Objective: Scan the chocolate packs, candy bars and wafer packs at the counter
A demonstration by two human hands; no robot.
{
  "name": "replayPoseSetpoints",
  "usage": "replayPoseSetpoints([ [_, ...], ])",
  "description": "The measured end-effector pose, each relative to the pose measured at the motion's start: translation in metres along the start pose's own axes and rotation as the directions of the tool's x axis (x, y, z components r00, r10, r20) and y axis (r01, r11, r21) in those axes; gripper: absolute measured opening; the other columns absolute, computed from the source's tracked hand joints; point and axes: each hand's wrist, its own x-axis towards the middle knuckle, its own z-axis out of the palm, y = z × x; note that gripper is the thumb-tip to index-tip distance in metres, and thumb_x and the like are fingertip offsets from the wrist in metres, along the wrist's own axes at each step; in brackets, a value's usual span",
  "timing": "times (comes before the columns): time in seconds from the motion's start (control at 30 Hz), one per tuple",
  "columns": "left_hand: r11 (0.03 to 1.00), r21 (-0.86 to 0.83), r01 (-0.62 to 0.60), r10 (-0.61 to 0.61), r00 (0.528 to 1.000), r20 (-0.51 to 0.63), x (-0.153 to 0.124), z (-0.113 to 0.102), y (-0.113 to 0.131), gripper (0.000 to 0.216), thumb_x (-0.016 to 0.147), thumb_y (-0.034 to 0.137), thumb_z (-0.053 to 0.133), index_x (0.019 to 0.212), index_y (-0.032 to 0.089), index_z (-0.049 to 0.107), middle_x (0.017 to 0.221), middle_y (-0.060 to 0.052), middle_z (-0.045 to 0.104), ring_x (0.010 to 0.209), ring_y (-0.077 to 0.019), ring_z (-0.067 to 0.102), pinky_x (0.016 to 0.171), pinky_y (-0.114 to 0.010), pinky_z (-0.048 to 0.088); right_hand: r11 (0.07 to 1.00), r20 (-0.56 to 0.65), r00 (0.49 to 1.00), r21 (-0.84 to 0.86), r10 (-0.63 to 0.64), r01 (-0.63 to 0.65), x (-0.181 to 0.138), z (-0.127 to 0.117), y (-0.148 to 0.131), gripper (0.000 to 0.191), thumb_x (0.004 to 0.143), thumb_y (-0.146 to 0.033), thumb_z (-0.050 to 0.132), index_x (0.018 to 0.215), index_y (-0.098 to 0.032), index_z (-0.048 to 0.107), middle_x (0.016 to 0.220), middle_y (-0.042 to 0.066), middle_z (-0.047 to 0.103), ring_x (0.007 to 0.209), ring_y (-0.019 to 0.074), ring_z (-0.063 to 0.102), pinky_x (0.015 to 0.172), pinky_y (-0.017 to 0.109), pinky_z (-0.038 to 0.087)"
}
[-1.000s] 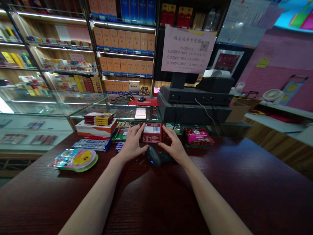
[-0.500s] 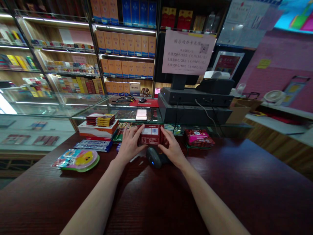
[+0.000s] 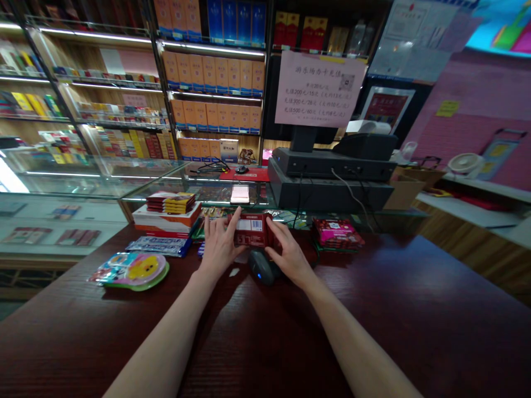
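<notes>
A dark red box (image 3: 250,239) with a white label and barcode facing me is upright between my two hands, at the far side of the dark wooden counter. My left hand (image 3: 219,240) grips its left end, thumb low and index finger raised along the edge. At the right end, my right hand (image 3: 289,251) holds it with fingers along the top and side. The box's back is hidden. A black barcode scanner (image 3: 260,266) with a blue light lies just below the box, near my right hand, which partly covers it. A small white scrap (image 3: 234,272) lies beside it.
Left on the counter are a packaged toy with a yellow duck (image 3: 143,270), blue packets (image 3: 160,245), and red and yellow packets stacked on a white-orange box (image 3: 166,219). Red-pink packets (image 3: 338,234) sit at right. Behind stand a glass case, a black monitor (image 3: 302,138) and shelves.
The box has shifted slightly left and tilted, with my right hand following it. My left index finger has lifted a little. The scanner has stayed put.
</notes>
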Motion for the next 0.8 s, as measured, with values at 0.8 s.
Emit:
replayPoseSetpoints([
  [0.8, 0.996, -0.080, -0.031, 0.029, 0.999, -0.032, -0.0021, -0.0011, -0.0007, 0.093, 0.072, 0.028, 0.077, 0.154, 0.022, 0.032, 0.146, -0.014, 0.051, 0.144, -0.0351, 0.037, 0.126, -0.061, 0.004, 0.983, -0.005, 0.997, 0.167, 0.081, -0.079, -0.0034, -0.0072, 0.0033, 0.067, 0.090, -0.023, 0.061, 0.153, -0.032, 0.041, 0.147, 0.008, 0.053, 0.116, 0.0216, 0.062, 0.096, 0.037, 0.054],
])
